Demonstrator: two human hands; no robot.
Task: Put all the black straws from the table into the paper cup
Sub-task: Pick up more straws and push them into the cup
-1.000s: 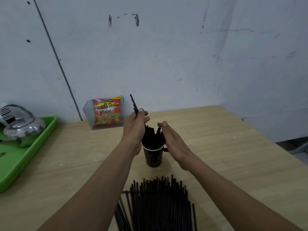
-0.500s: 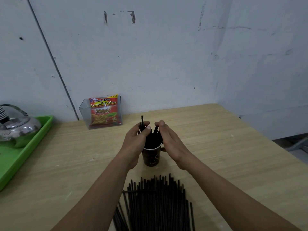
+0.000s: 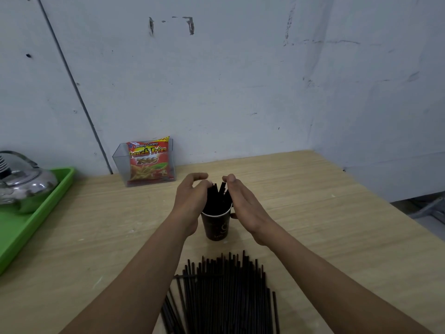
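A dark paper cup [image 3: 216,228] stands upright on the wooden table [image 3: 325,237], packed with several black straws [image 3: 218,198] that stick out of its top. My left hand [image 3: 191,201] is against the left side of those straws, fingers loosely bent over their tips and thumb lifted away, gripping nothing that I can see. My right hand [image 3: 244,207] lies against the right side of the straws and the cup's rim with straight fingers. A large pile of black straws [image 3: 226,295] lies flat on the table just in front of the cup, between my forearms.
A clear plastic box holding a red French fries packet [image 3: 149,162] stands against the wall behind the cup. A green tray [image 3: 36,218] at the left edge carries a shiny metal kettle [image 3: 22,183]. The table's right edge runs diagonally at far right.
The straw my left hand held above the cup has gone down among the others. The left thumb has lifted off it. The right hand stays beside the cup.
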